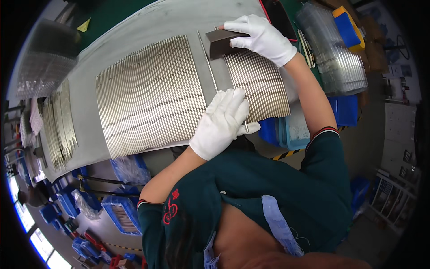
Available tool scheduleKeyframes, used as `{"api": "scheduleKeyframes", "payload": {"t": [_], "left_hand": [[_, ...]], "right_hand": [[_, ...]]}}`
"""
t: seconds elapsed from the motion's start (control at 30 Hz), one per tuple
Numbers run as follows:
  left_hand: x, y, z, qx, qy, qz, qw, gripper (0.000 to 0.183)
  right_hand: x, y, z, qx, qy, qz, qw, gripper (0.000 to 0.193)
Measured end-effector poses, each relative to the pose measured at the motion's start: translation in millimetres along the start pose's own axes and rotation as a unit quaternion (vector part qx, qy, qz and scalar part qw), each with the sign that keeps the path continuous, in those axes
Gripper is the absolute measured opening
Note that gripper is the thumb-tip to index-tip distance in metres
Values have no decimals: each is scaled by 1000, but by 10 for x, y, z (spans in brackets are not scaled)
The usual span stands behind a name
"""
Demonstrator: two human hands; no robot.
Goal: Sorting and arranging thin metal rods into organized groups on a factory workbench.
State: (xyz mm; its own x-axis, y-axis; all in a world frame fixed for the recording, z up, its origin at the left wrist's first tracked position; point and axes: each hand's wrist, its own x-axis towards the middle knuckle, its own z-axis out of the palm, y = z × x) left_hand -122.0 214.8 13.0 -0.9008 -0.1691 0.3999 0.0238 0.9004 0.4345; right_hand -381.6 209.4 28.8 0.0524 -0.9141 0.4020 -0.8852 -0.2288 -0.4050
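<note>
My right hand (262,38), in a white glove, grips a dark brown rectangular block (218,43) between thumb and fingers. The block rests over the far ends of a row of thin shiny metal rods (262,85). My left hand (221,121), also gloved, lies with fingers stretched out and thumb apart near the row's near left corner. A single metal rod (208,62) runs toward its fingertips, and a rod end shows beside its thumb. To the left, a wider row of the same rods (150,96) lies side by side on the grey table covering (85,103).
More rods (60,125) lie at the table's left end. Clear plastic trays (45,62) are stacked at the far left, others (333,54) at the right, with a yellow-blue tape roll (349,29) on top. Blue bins (121,213) stand below the table.
</note>
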Motion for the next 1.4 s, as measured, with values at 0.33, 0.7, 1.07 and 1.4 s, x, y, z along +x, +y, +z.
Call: {"api": "scheduleKeyframes", "payload": {"t": [0.33,0.7,1.07,1.4], "left_hand": [[24,-1,-6,-7,32,14,999,53],[-71,-74,-38,80,-22,3,997,58],[-190,-72,-84,116,-64,-34,991,81],[-697,-287,-445,134,-57,-82,986,81]], "right_hand": [[28,-9,-26,-24,2,-47,999,46],[481,40,-509,-14,-13,153,988,48],[324,186,-80,-273,23,-31,961,61],[-937,-532,-15,-153,-177,-27,972,68]]}}
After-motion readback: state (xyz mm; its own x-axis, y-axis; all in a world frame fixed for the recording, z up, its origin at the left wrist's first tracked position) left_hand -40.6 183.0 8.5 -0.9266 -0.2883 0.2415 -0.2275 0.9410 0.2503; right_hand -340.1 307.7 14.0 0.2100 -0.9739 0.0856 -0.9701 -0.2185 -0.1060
